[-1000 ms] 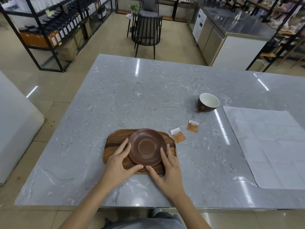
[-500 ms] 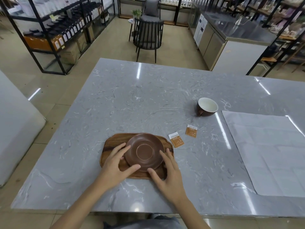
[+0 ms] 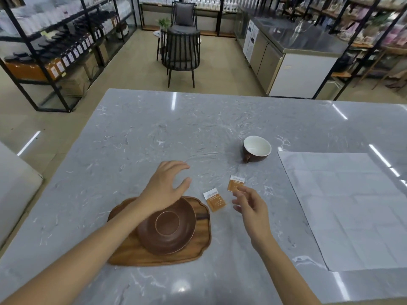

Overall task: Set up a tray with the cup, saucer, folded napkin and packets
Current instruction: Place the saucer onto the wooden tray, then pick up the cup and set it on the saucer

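Observation:
A brown saucer [image 3: 168,227] lies on the wooden tray [image 3: 198,245] near the table's front edge. My left hand [image 3: 167,186] hovers above the tray's far edge, fingers spread and holding nothing. My right hand [image 3: 250,205] is to the right of the tray, fingers loosely bent and empty, close to two orange packets [image 3: 215,200] [image 3: 235,183] lying on the marble. A brown cup [image 3: 256,151] with a white inside stands farther back. A large white napkin [image 3: 348,205] lies unfolded flat at the right.
The grey marble table [image 3: 154,133] reaches far back and to the left. Beyond its far edge stand a black chair [image 3: 180,49], black shelving [image 3: 50,51] at the left and a steel counter [image 3: 293,47] at the right.
Both hands have let go of the saucer and lifted off the tray. The left moved forward past the tray, the right moved right toward the packets. The camera tilted and came closer.

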`<state>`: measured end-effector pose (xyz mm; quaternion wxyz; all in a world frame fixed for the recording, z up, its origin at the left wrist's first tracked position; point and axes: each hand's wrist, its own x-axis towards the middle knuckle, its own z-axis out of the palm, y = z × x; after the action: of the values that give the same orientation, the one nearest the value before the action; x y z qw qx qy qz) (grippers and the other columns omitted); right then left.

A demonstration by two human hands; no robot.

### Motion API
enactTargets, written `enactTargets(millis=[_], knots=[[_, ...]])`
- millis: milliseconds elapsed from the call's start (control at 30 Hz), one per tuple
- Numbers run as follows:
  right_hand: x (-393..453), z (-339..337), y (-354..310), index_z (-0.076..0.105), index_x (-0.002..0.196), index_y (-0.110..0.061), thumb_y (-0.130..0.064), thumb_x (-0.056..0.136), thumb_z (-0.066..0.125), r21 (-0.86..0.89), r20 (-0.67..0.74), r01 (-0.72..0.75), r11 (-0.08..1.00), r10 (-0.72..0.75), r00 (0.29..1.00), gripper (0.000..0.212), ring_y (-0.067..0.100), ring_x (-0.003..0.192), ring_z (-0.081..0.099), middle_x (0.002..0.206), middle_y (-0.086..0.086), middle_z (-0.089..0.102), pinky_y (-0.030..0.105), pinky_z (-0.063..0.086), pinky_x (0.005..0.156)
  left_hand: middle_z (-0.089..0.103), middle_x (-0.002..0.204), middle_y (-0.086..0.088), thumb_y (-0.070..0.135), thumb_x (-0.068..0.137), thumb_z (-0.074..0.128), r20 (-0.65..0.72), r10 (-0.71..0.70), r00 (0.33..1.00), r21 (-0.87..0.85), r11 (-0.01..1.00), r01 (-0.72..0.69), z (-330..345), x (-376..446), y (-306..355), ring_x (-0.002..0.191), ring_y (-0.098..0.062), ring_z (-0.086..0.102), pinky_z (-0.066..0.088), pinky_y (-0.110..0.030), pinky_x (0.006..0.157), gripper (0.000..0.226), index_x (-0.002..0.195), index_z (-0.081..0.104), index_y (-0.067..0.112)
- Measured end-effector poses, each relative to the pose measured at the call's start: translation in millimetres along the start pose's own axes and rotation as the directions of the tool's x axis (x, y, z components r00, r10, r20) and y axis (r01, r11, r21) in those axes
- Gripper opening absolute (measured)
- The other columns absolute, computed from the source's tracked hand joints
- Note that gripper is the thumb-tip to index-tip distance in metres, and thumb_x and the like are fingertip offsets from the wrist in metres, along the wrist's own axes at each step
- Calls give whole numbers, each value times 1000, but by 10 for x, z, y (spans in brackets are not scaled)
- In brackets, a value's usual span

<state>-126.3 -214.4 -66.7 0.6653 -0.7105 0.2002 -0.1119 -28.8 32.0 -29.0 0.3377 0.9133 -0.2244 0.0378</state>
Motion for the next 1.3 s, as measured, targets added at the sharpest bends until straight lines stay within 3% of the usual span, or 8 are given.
enactTargets(millis=[267, 400, 567, 667, 867, 967, 1100, 1300], knots=[[707, -264, -192, 70, 112, -10, -16, 103, 56, 193, -1, -208, 959, 212, 977, 18, 18, 84, 76, 100, 14, 78, 24, 62, 75, 62, 140, 0, 26, 94, 67, 220, -21, 975, -165, 984, 59, 551, 1176, 388, 130, -15, 55, 43, -30, 110, 44, 136, 62, 16], [984, -340, -187, 68, 119, -14, -20, 103, 55, 254, 55, -316, 914, 312, 948, 21, 23, 92, 75, 106, 12, 78, 32, 64, 80, 58, 144, -2, 26, 91, 70, 314, -26, 949, -179, 980, 86, 816, 1630, 409, 127, -18, 57, 45, -28, 106, 54, 142, 55, 17], [1302, -342, -173, 68, 121, -17, -27, 103, 56, 258, 111, -387, 885, 371, 922, 24, 17, 87, 72, 110, 10, 77, 29, 62, 71, 51, 150, 3, 29, 88, 75, 386, -46, 921, -247, 957, 151, 1071, 2140, 462, 129, -15, 55, 48, -33, 107, 71, 151, 44, 21], [1468, -296, -152, 68, 123, -17, -33, 103, 55, 256, 178, -438, 862, 404, 897, 29, 18, 93, 72, 109, 6, 79, 34, 63, 78, 48, 152, 4, 32, 83, 81, 462, -22, 886, -278, 946, 168, 1213, 2351, 483, 135, -13, 51, 47, -26, 104, 81, 152, 41, 25], [1761, -213, -147, 70, 126, -16, -39, 104, 53, 445, 388, -650, 616, 521, 760, 36, 13, 90, 71, 120, 8, 76, 26, 60, 70, 49, 152, 9, 16, 81, 84, 642, 92, 761, -308, 940, 147, 1347, 2732, 463, 140, -5, 44, 36, -17, 111, 82, 151, 43, 22], [1841, -161, -89, 71, 125, -12, -35, 105, 54, 449, 390, -661, 602, 534, 751, 36, 12, 84, 70, 116, 7, 75, 24, 60, 68, 47, 154, 2, 1, 80, 82, 685, 110, 721, -392, 889, 236, 1381, 2821, 410, 139, -7, 46, 40, -9, 105, 85, 153, 39, 12], [1880, -150, -58, 71, 119, -6, -28, 106, 52, 477, 376, -630, 613, 506, 776, 31, 13, 82, 71, 101, 8, 71, 23, 61, 68, 38, 160, -1, -11, 82, 74, 716, 137, 685, -472, 818, 330, 1419, 2822, 397, 144, -10, 41, 38, -18, 113, 88, 156, 29, 6], [1827, -199, -39, 73, 111, -4, -23, 107, 50, 456, 343, -581, 674, 469, 814, 29, 15, 81, 71, 91, 9, 70, 25, 63, 72, 46, 156, -2, -15, 80, 74, 664, 162, 730, -563, 751, 345, 1464, 2718, 380, 140, -10, 47, 44, -16, 104, 83, 152, 39, 5]])
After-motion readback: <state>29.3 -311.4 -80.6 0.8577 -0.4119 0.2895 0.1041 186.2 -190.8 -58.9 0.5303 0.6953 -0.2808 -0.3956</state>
